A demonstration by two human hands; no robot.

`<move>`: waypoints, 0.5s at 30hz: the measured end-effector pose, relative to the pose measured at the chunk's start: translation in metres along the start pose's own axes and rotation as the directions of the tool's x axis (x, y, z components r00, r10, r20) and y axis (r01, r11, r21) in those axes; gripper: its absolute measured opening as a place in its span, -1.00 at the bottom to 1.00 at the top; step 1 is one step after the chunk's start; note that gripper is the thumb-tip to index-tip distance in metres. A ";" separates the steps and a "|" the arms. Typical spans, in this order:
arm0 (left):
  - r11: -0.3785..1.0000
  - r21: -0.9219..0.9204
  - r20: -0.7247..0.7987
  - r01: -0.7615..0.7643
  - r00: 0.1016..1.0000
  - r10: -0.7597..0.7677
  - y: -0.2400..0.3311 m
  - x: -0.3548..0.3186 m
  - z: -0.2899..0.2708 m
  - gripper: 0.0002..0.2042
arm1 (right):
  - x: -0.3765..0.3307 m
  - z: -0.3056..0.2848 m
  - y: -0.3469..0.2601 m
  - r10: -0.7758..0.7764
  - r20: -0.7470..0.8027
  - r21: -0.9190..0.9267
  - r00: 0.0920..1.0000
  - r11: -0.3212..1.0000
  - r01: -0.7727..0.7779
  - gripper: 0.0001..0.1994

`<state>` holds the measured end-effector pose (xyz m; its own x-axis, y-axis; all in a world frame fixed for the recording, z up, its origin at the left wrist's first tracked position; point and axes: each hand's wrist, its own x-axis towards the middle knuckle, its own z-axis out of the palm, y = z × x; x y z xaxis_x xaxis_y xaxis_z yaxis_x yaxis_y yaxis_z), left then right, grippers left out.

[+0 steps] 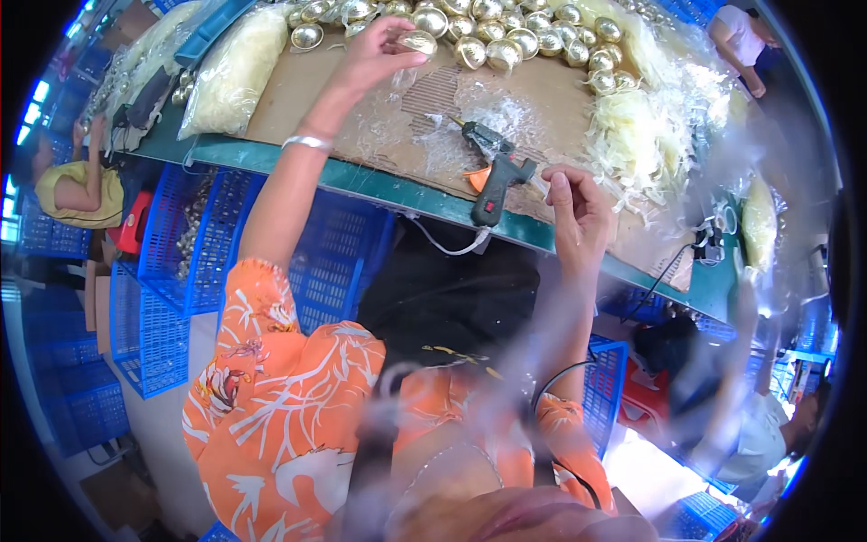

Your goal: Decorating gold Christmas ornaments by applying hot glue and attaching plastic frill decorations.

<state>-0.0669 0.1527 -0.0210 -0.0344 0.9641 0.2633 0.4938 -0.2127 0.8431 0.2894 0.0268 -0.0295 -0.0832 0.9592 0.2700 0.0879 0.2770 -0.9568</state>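
Note:
My left hand (370,56) reaches over the far part of the bench, thumb and fingers closed on a shiny gold half-ball (417,42). Right beside it, many similar gold half-balls (488,32) lie crowded together. My right hand (581,215) is at the bench's near edge with its fingers curled in a pinch. A pale, see-through bit shows at its fingertips, too small to name. Between my hands a dark green glue gun (495,185) rests, its nozzle pointing away from me. An orange piece (479,179) sits against its side.
Cardboard (307,86) covers the green-edged bench, with glue strands (506,113) stuck to it. Pale shredded strips (641,135) heap at right; a filled clear bag (237,72) lies at left. Blue crates (185,230) stand below. The glue gun's white cord (442,246) hangs over the edge. Other people work nearby.

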 end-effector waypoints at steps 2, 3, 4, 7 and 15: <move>0.918 -0.395 0.119 0.026 0.993 0.023 0.033 -0.044 -0.016 -0.43 | 0.003 0.007 0.004 0.015 0.012 0.007 1.000 1.000 -0.015 -0.81; 0.922 -0.386 0.123 0.033 0.992 0.016 0.047 -0.061 -0.018 -0.43 | 0.006 0.010 0.003 0.017 0.029 -0.007 0.999 1.000 -0.017 -0.80; 0.894 -0.443 0.182 0.058 0.983 0.026 0.059 -0.077 -0.017 -0.41 | 0.007 0.015 0.002 0.025 0.026 0.000 0.999 1.000 -0.025 -0.80; 0.837 -0.527 0.287 0.147 0.958 0.012 0.085 -0.121 -0.006 -0.37 | 0.007 0.042 -0.014 -0.088 0.078 0.150 0.993 0.986 0.075 -0.73; 0.720 -0.643 0.272 0.263 0.956 -0.106 0.101 -0.169 0.044 -0.60 | -0.006 0.057 -0.022 -0.257 0.295 0.026 0.920 0.965 0.261 -0.40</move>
<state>0.0269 -0.0245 -0.0003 0.1516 0.9878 0.0349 -0.2121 -0.0019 0.9772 0.2316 0.0115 -0.0166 -0.3916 0.7954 0.4627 0.0373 0.5161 -0.8557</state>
